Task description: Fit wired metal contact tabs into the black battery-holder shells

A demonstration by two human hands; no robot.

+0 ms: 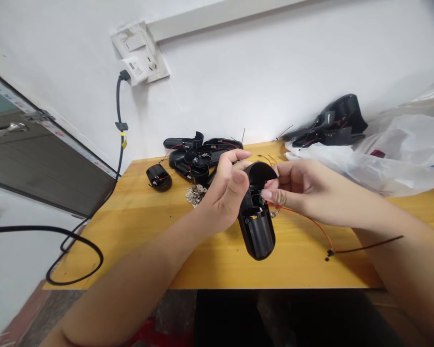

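Left hand [226, 193]: clasping black shell [257, 238], thumb along its side
Right hand [296, 190]: fingertips [265, 195] pinching red wire [311, 221] at shell's opening
Shell: held over desk [304, 260]
Handling: firm hold, wire slack
Nearby: black casings [202, 159], metal clips [195, 195]

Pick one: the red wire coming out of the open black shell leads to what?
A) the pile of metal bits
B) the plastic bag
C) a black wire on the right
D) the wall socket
C. The red wire runs from the black shell past the right hand to a small black joint, continuing as a black wire.
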